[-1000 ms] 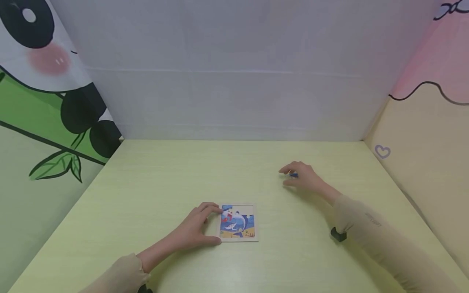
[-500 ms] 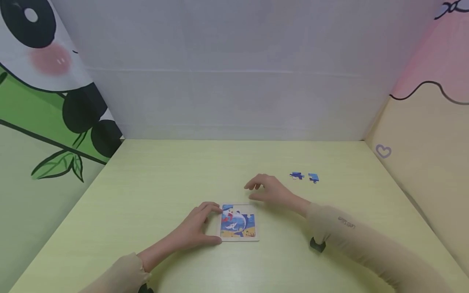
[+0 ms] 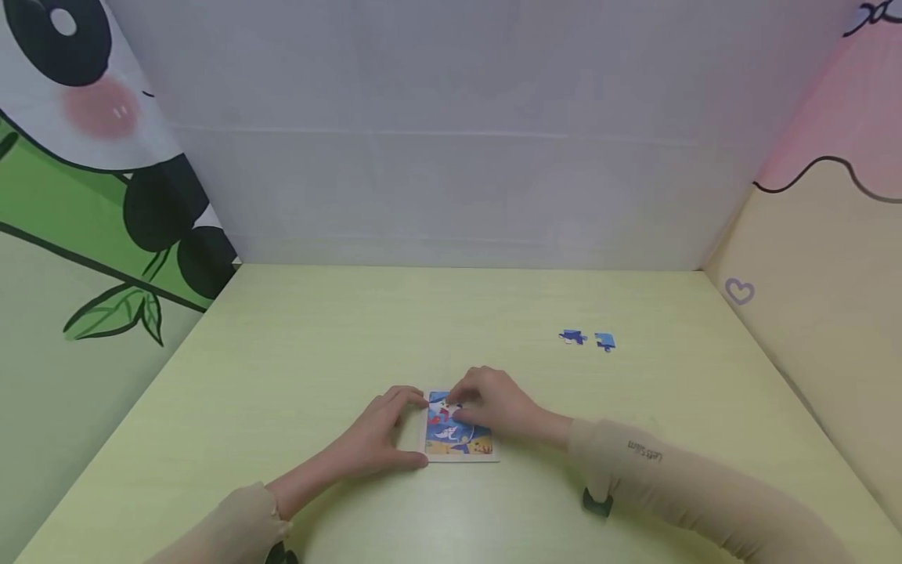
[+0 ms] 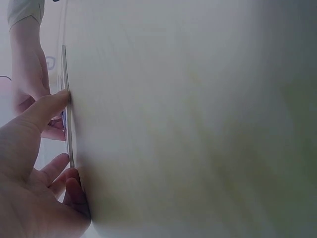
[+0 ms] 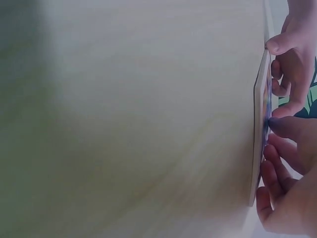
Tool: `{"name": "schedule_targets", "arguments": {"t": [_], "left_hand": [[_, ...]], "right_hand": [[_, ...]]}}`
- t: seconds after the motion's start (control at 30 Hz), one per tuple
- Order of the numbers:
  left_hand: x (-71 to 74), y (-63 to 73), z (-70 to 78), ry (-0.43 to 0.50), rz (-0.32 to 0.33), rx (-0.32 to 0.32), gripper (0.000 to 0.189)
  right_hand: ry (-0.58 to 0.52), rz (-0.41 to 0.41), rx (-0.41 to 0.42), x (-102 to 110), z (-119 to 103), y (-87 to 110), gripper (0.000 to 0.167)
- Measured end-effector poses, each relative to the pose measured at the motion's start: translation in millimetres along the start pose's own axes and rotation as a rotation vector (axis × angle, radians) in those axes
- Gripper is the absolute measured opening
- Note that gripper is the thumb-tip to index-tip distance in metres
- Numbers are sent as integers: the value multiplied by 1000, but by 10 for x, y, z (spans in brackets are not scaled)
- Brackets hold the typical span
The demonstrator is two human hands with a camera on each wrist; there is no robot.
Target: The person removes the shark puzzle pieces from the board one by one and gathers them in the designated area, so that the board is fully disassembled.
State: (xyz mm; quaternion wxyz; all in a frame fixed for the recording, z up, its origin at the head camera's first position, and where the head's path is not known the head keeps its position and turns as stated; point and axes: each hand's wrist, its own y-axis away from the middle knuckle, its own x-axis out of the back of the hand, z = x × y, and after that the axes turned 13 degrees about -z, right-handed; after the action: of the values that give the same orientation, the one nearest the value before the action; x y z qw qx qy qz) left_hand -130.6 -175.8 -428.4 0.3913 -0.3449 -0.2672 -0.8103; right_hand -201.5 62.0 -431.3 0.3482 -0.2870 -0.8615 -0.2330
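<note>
A small jigsaw puzzle [image 3: 460,448] of a sea scene, set in a pale square frame, lies flat on the table. My left hand [image 3: 373,439] holds its left side, thumb at the near corner and fingertips at the far one. Over the puzzle's upper right part is my right hand [image 3: 496,403], its bent fingers and thumb touching the picture. In the right wrist view, the right thumb [image 5: 290,127] meets the puzzle face. Whether the right fingertips pinch a piece is hidden. Two loose blue puzzle pieces, a darker one [image 3: 573,337] and a lighter one [image 3: 604,341], lie farther back right.
The pale yellow table [image 3: 338,329] reaches back to a grey-white wall [image 3: 451,196]. Painted side panels stand at its left and right edges. My right sleeve [image 3: 676,478] crosses the table's near right part.
My right hand has moved left and nearer, from the loose pieces onto the puzzle, uncovering both pieces where they lie. The left hand has stayed on the frame.
</note>
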Motion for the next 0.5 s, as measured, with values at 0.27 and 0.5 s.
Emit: {"name": "schedule_targets", "arguments": {"t": [0.27,0.5], "left_hand": [[-4,-8,-12,-4,5,4,73],[-20,-23,-40,-23,12,-6,72]], "right_hand": [[7,24,13,-28,-70,-1,20],[40,75,70,-65,-76,-23,12]]}}
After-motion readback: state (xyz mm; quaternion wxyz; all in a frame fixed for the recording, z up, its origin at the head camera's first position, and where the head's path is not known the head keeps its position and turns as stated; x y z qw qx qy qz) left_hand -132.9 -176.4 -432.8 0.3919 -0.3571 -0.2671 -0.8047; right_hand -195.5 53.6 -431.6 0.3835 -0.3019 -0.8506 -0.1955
